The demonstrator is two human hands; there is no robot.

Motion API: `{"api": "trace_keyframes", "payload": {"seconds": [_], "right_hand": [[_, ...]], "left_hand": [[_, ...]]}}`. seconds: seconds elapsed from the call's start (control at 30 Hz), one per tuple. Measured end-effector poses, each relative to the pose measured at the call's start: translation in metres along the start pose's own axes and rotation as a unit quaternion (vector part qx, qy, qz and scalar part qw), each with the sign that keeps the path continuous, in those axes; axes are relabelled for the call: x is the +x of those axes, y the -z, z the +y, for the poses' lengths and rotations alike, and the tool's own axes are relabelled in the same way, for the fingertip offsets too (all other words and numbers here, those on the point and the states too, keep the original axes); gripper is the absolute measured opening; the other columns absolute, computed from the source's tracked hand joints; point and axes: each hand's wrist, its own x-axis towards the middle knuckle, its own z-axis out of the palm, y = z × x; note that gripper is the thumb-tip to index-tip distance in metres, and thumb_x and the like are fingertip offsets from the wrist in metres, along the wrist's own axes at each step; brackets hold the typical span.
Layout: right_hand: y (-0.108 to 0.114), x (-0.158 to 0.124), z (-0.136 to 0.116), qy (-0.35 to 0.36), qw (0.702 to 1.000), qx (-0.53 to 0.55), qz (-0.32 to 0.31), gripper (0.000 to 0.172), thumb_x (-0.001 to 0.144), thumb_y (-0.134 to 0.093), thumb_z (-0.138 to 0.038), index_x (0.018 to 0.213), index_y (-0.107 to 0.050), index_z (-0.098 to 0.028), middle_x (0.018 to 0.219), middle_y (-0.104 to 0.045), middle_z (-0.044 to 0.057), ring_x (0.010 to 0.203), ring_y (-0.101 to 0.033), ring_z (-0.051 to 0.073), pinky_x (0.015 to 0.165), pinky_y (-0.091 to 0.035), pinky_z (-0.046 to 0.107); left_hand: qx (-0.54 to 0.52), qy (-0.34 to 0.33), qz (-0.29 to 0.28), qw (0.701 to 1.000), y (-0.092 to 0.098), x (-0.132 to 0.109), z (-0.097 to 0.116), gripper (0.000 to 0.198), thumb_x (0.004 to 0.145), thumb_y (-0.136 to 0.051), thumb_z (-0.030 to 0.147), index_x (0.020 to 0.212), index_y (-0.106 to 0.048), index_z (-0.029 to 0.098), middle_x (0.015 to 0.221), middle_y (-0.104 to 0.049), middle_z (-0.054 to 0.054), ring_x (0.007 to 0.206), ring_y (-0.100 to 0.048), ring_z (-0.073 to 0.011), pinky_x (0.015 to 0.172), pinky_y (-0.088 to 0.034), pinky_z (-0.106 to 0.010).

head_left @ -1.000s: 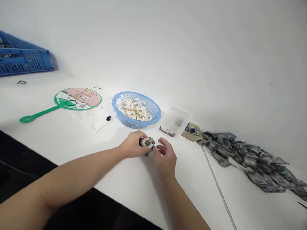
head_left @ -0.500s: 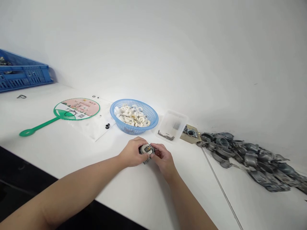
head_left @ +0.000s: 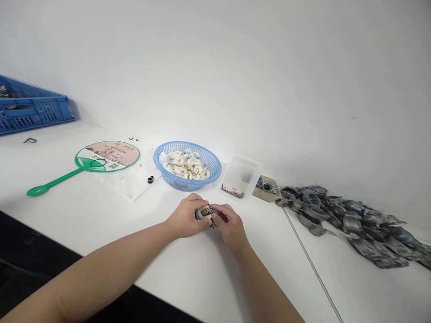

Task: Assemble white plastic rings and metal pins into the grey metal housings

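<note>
Between my two hands, just above the white table, is a small metal part [head_left: 204, 212] with a white ring-shaped piece and a brassy bit inside it. My left hand [head_left: 188, 217] is closed around its left side, thumb along the near edge. On the right side, the fingers and thumb of my right hand [head_left: 229, 223] pinch its edge. A small dark pin-like end sticks out below, between the hands. The fingers cover much of the part, so its full shape is hidden.
Beyond my hands stands a blue basket [head_left: 215, 172] of white curved pieces. Right of it are a clear plastic box [head_left: 251, 179], a small carton [head_left: 267, 195] and a heap of grey metal castings [head_left: 352, 224]. To the left lie a green-handled fan [head_left: 62, 178] and a blue crate [head_left: 40, 112].
The part has turned a little in my hands: the white ring piece faces differently and a pin-like end now shows below. Both hands keep hold; the view has shifted slightly.
</note>
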Motion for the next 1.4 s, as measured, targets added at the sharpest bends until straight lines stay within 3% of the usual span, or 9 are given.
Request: {"api": "trace_keyframes", "payload": {"seconds": [0.27, 0.6, 0.87, 1.0, 1.17, 1.4], "right_hand": [[-0.003, 0.002, 0.001, -0.009, 0.997, 0.068, -0.019, 0.025, 0.075, -0.058, -0.033, 0.097, -0.066, -0.023, 0.108, -0.055, 0.008, 0.094, -0.055, 0.021, 0.076, -0.049, 0.032], [-0.006, -0.001, 0.008, -0.077, 0.992, 0.092, -0.038, 0.033, 0.074, -0.059, -0.044, 0.094, -0.060, -0.018, 0.069, -0.061, 0.002, 0.058, -0.053, 0.014, 0.055, -0.044, 0.028], [-0.005, -0.003, -0.004, -0.032, 0.999, 0.035, -0.002, 0.023, 0.076, -0.059, -0.036, 0.091, -0.063, -0.019, 0.098, -0.060, 0.007, 0.080, -0.059, 0.018, 0.068, -0.049, 0.030], [-0.005, -0.003, -0.004, -0.012, 1.000, 0.026, -0.001, 0.023, 0.078, -0.058, -0.035, 0.095, -0.065, -0.021, 0.098, -0.060, 0.007, 0.083, -0.059, 0.019, 0.068, -0.049, 0.031], [-0.004, -0.002, -0.001, 0.002, 0.999, 0.041, -0.011, 0.024, 0.077, -0.059, -0.034, 0.097, -0.066, -0.022, 0.099, -0.059, 0.007, 0.083, -0.059, 0.019, 0.065, -0.051, 0.030], [-0.003, -0.002, -0.001, 0.005, 0.999, 0.053, -0.005, 0.023, 0.075, -0.061, -0.030, 0.095, -0.070, -0.024, 0.094, -0.060, 0.007, 0.077, -0.059, 0.018, 0.064, -0.051, 0.031]], "left_hand": [[0.008, 0.006, 0.011, 1.000, 0.001, 0.002, 0.001, 0.027, 0.069, -0.064, 0.027, 0.096, -0.067, 0.022, 0.092, -0.056, -0.005, 0.087, -0.055, -0.0184, 0.081, -0.047, -0.032], [-0.007, -0.001, 0.032, 0.999, -0.003, 0.003, -0.007, 0.043, 0.069, -0.065, 0.026, 0.111, -0.061, 0.018, 0.102, -0.064, -0.006, 0.092, -0.060, -0.0201, 0.083, -0.047, -0.032], [-0.024, 0.057, 0.022, 0.998, 0.000, 0.003, -0.004, 0.053, 0.065, -0.070, 0.029, 0.115, -0.058, 0.020, 0.105, -0.066, -0.004, 0.093, -0.061, -0.0209, 0.083, -0.048, -0.032], [-0.003, 0.064, 0.004, 0.998, 0.006, 0.005, -0.004, 0.062, 0.061, -0.074, 0.031, 0.119, -0.055, 0.020, 0.107, -0.066, -0.005, 0.092, -0.060, -0.0220, 0.081, -0.048, -0.033], [0.042, 0.028, -0.012, 0.999, 0.011, 0.008, -0.003, 0.058, 0.062, -0.073, 0.032, 0.116, -0.057, 0.020, 0.106, -0.066, -0.006, 0.096, -0.059, -0.0241, 0.087, -0.045, -0.037], [0.051, 0.031, -0.034, 0.998, 0.015, 0.011, -0.001, 0.055, 0.062, -0.072, 0.032, 0.114, -0.059, 0.021, 0.113, -0.063, -0.006, 0.104, -0.056, -0.0252, 0.088, -0.045, -0.036]]}}
